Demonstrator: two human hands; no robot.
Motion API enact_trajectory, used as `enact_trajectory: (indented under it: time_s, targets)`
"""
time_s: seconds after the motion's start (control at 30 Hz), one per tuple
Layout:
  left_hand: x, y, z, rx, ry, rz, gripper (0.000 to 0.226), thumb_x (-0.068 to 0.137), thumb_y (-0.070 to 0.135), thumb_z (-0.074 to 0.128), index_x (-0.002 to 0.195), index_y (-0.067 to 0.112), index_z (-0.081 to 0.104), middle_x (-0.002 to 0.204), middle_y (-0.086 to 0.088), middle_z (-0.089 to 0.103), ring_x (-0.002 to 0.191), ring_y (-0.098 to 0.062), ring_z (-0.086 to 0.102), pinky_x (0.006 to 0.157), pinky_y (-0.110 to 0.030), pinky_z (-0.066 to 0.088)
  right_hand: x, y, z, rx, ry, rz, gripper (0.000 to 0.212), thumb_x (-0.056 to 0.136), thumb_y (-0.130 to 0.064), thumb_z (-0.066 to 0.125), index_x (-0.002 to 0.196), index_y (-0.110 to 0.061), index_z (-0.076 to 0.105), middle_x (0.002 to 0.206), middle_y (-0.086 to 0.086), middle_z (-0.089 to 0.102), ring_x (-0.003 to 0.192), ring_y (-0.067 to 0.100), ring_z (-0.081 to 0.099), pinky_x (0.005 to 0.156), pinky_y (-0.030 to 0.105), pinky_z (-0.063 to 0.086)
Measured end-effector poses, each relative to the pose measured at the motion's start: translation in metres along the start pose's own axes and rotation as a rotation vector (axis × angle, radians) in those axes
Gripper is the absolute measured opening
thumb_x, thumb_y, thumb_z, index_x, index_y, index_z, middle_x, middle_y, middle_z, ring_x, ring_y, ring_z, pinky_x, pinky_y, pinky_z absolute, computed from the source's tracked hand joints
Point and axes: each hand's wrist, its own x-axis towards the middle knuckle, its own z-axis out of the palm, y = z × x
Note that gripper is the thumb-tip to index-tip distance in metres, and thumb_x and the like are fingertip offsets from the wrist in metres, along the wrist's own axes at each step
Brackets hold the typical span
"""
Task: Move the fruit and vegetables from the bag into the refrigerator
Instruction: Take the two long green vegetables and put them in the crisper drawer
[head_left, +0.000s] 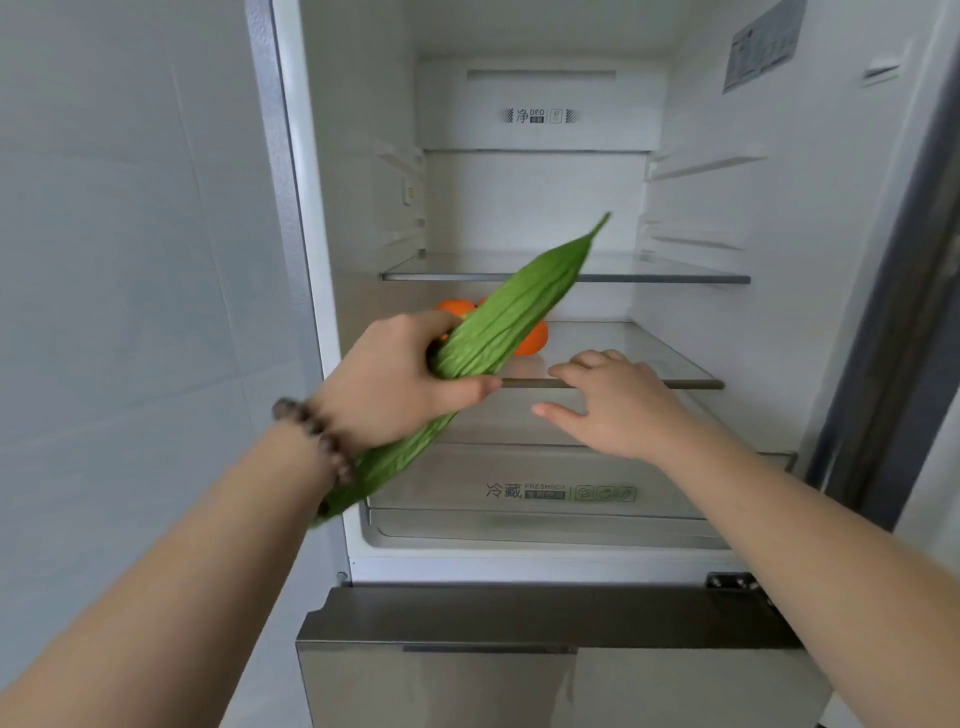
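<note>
Gripped in the left hand (400, 379), a long ridged green gourd (498, 322) is pointed toward 1 o'clock; the right hand (618, 405) is held spread near the glass refrigerator shelf (649, 383).

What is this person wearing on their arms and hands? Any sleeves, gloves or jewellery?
Both forearms are bare, with no sleeves in view and no gloves. The left hand has a bracelet of round, dark brownish beads around the wrist. The right hand and its wrist show no ring, watch or band.
</note>
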Motion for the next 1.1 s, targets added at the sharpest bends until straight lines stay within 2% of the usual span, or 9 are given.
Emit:
enact_trajectory:
  time_s: [0.17,0.33,0.43,0.63,0.73,0.8,0.93,1.03,1.1]
  targets:
    - [0.075,0.023,0.018,0.123,-0.194,0.092,0.038,0.074,0.044,0.073,0.099,0.016,0.066,0.083,-0.004,0.068,0.079,-0.020,0.063,0.074,-0.030,0.050,-0.047,0.014,-0.006,-0.053,0.061,0.110,0.066,0.085,-0.067,0.031,0.138,-0.029,0.037,0.138,-0.002,0.044,0.128,0.020,0.036,0.101,0.041,0.033]
    - [0.115,0.012,0.067,0.297,-0.485,0.066,0.059,0.073,0.057,0.067,0.117,0.018,0.058,0.096,0.003,0.059,0.092,-0.018,0.058,0.082,-0.028,0.046,-0.090,0.027,-0.005,-0.026,0.077,0.192,0.066,0.087,-0.065,0.029,0.142,-0.029,0.030,0.145,-0.004,0.037,0.134,0.017,0.030,0.106,0.041,0.032]
    - [0.123,0.009,0.098,0.366,-0.677,0.086,0.053,0.080,0.052,0.064,0.116,0.012,0.057,0.094,0.000,0.058,0.096,-0.023,0.058,0.080,-0.029,0.043,-0.111,0.032,-0.003,-0.002,0.092,0.234,0.065,0.088,-0.063,0.030,0.143,-0.029,0.029,0.146,-0.004,0.036,0.135,0.016,0.030,0.108,0.041,0.031]
    - [0.131,0.006,0.143,0.521,-0.865,0.116,0.070,0.087,0.052,0.056,0.137,0.005,0.040,0.130,-0.009,0.052,0.113,-0.027,0.053,0.087,-0.032,0.041,-0.135,0.037,0.006,0.070,0.185,0.320,0.068,0.084,-0.066,0.029,0.138,-0.026,0.041,0.139,-0.002,0.047,0.129,0.018,0.040,0.105,0.039,0.035]
    - [0.137,-0.003,0.159,0.616,-0.981,0.129,0.060,0.089,0.054,0.052,0.124,0.005,0.046,0.119,-0.010,0.056,0.099,-0.026,0.056,0.084,-0.037,0.047,-0.140,0.040,0.012,0.099,0.236,0.348,0.069,0.083,-0.068,0.028,0.133,-0.024,0.047,0.132,-0.001,0.053,0.123,0.019,0.046,0.099,0.041,0.041]
    - [0.139,-0.013,0.175,0.652,-1.036,0.133,0.049,0.093,0.047,0.049,0.112,0.003,0.047,0.100,-0.011,0.058,0.083,-0.026,0.056,0.072,-0.037,0.048,-0.144,0.041,0.013,0.097,0.251,0.363,0.067,0.082,-0.065,0.030,0.132,-0.024,0.047,0.130,-0.002,0.054,0.121,0.019,0.048,0.097,0.041,0.042]
    - [0.137,-0.036,0.206,0.635,-0.994,0.117,0.032,0.095,0.036,0.048,0.099,0.006,0.039,0.081,-0.008,0.047,0.067,-0.022,0.046,0.058,-0.032,0.039,-0.146,0.041,0.014,0.106,0.253,0.384,0.061,0.086,-0.061,0.036,0.134,-0.024,0.046,0.130,-0.002,0.054,0.121,0.020,0.048,0.098,0.040,0.041]
    - [0.136,-0.055,0.226,0.543,-0.962,-0.085,0.026,0.098,0.037,0.032,0.094,0.011,0.035,0.071,-0.005,0.039,0.054,-0.019,0.035,0.048,-0.029,0.030,-0.145,0.040,0.016,0.111,0.268,0.393,0.059,0.087,-0.062,0.037,0.131,-0.025,0.049,0.127,-0.003,0.056,0.118,0.019,0.051,0.096,0.039,0.042]
    - [0.139,-0.066,0.241,0.478,-0.940,-0.207,0.039,0.094,0.042,0.017,0.088,0.010,0.039,0.068,-0.009,0.041,0.051,-0.020,0.035,0.050,-0.026,0.029,-0.145,0.042,0.020,0.111,0.264,0.396,0.062,0.083,-0.063,0.033,0.131,-0.026,0.049,0.127,-0.005,0.056,0.117,0.018,0.052,0.096,0.039,0.042]
